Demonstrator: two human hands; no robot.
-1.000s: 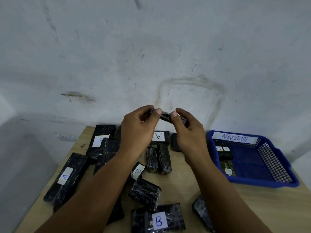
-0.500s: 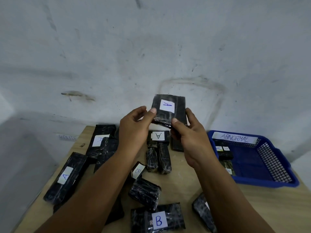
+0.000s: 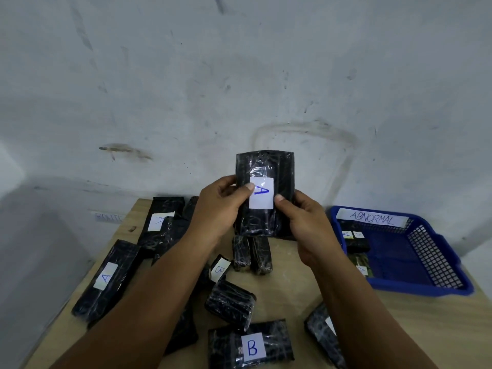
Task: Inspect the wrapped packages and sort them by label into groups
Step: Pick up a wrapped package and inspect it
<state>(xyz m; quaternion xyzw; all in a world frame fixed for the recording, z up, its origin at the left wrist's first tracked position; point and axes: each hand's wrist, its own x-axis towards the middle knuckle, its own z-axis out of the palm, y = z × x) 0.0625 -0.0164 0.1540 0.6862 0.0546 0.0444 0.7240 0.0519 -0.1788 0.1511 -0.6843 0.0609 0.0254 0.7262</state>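
Both hands, left hand (image 3: 221,206) and right hand (image 3: 306,225), pinching upright package (image 3: 266,177) by its sides; keep thumbs off "A" label (image 3: 262,194), read, then group left.

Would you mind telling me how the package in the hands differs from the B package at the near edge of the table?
The held package carries a white label reading A; the B package has a label reading B. The held package is lifted upright off the table, pinched by the left hand and right hand; the B package lies flat and untouched. Both are black and wrapped in clear film.
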